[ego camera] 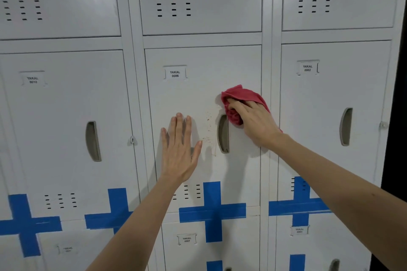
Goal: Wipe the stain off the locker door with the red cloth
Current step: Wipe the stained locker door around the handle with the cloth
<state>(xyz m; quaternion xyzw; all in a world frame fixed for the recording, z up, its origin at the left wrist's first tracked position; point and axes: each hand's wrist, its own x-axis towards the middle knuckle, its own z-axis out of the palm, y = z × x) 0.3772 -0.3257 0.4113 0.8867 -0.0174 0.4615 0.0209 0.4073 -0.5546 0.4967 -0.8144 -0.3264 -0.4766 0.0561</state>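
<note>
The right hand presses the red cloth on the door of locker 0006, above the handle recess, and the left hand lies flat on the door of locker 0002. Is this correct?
Not quite. In the head view the left hand lies flat on the same door, locker 0006, left of the stain. The right hand does press the red cloth above the handle recess.

Grey neighbouring lockers stand either side: one labelled YAKAL 0002 [307, 68] on the right, another (label blurred) on the left [33, 80]. Upper doors carry vent slots [173, 6]. Blue tape crosses [212, 211] mark the seams below, above locker 0007 [186, 239].
</note>
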